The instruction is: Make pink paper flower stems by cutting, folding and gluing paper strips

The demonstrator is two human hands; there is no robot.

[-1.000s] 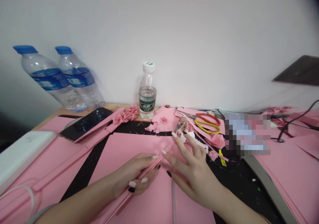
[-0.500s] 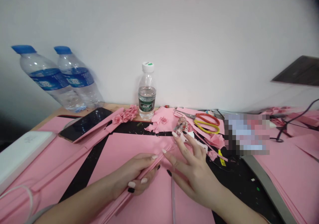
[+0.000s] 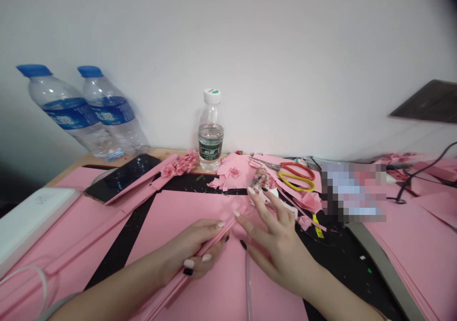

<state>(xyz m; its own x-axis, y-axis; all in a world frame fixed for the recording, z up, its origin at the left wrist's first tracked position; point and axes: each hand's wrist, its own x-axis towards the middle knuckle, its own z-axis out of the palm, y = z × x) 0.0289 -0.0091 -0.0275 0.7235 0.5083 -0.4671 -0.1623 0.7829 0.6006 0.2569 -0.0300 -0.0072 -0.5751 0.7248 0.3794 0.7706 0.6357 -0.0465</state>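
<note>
Since the earlier frame the right hand [image 3: 276, 242] has shifted very slightly, its index finger a touch higher, while the left hand [image 3: 202, 252] has stayed in place at the centre bottom. The left hand is closed around one folded pink strip [image 3: 166, 293], which slants from the bottom edge up to the middle; the right hand is loosely spread, its index fingertip at the strip's upper end. So the strip runs through the left fingers, with its tip between the two hands. Beneath lies a pink sheet [image 3: 167, 216], with a thin clear tube [image 3: 249, 287] on it at the lower centre. Just beyond the right hand are one pair of scissors [image 3: 296, 177], with one red and one yellow handle, and one yellow tag [image 3: 317, 227], any print on it too small to read. Paper flowers [image 3: 178, 164] lie left of centre, too bunched to count, near one black phone [image 3: 123, 178]. One small bottle [image 3: 210, 142] stands upright at the centre, its green label reading 怡寶. Two blue-capped bottles [image 3: 71, 114] lean at the upper left, the white lettering on their blue labels illegible. One white box [image 3: 39, 221] sits at the left edge; its faint mark cannot be read.
</note>
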